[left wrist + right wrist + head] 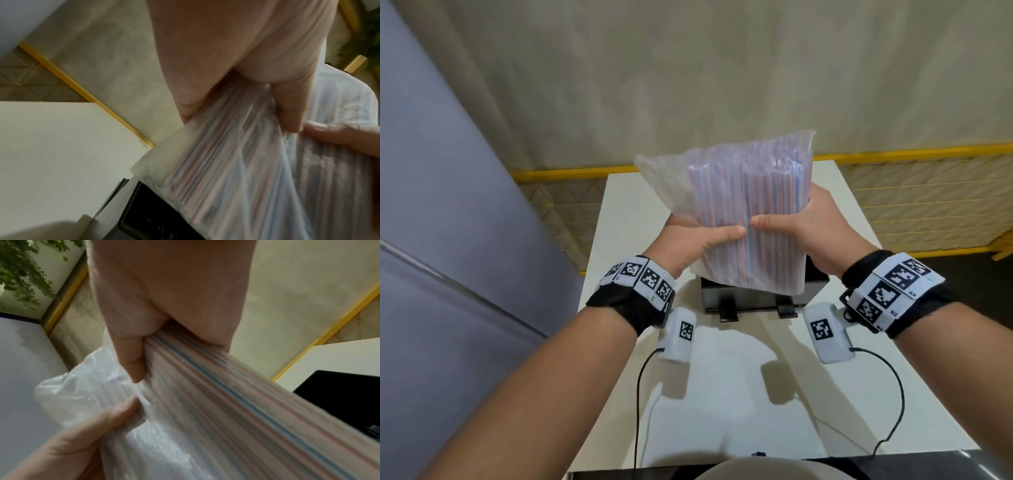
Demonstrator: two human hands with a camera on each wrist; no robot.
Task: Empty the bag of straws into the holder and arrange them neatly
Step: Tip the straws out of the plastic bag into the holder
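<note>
A clear plastic bag of red, blue and white striped straws (pixel 743 205) hangs in the air above the black holder (pixel 763 294) on the white table (pixel 722 394). My left hand (pixel 698 240) grips the bag's left side, thumb across its front. From the right, my right hand (pixel 801 222) clasps it, and the two thumbs nearly meet. The bag's lower end dips over the holder's open top and hides most of it. In the left wrist view the bag (pixel 257 170) fills the right half, with the holder (pixel 148 216) below. The right wrist view shows the bag (pixel 205 418) blurred and the holder (pixel 345 395) at right.
The table is narrow, with floor on both sides. A yellow rail (pixel 893 154) and mesh fence run behind it. A grey-blue panel (pixel 448 205) stands at left. Cables (pixel 893 394) trail from the wrist cameras over the near table. Green leaves (pixel 22 272) show in the right wrist view.
</note>
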